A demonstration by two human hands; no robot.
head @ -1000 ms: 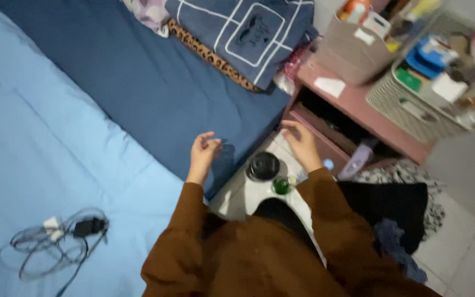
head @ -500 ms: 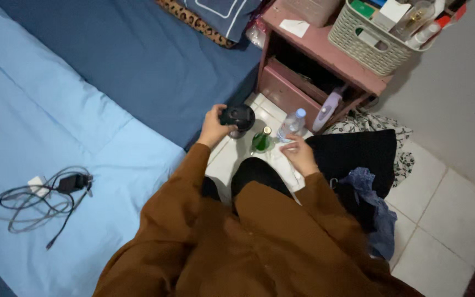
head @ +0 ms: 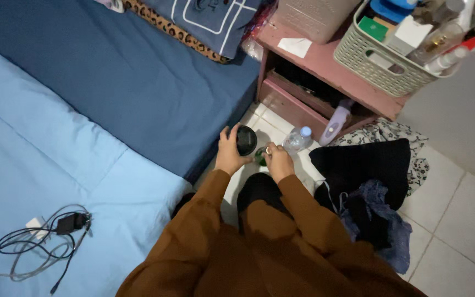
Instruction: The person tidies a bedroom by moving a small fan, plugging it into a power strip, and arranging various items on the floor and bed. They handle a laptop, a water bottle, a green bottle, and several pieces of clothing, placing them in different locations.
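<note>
Frame centre: left hand [head: 229, 155] clamped around black cup [head: 246, 140]; right hand [head: 279, 162] closed on green bottle [head: 261, 158].

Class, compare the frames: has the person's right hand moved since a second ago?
Yes. The right hand has left the pink nightstand's drawer and come down to the green bottle.
</note>
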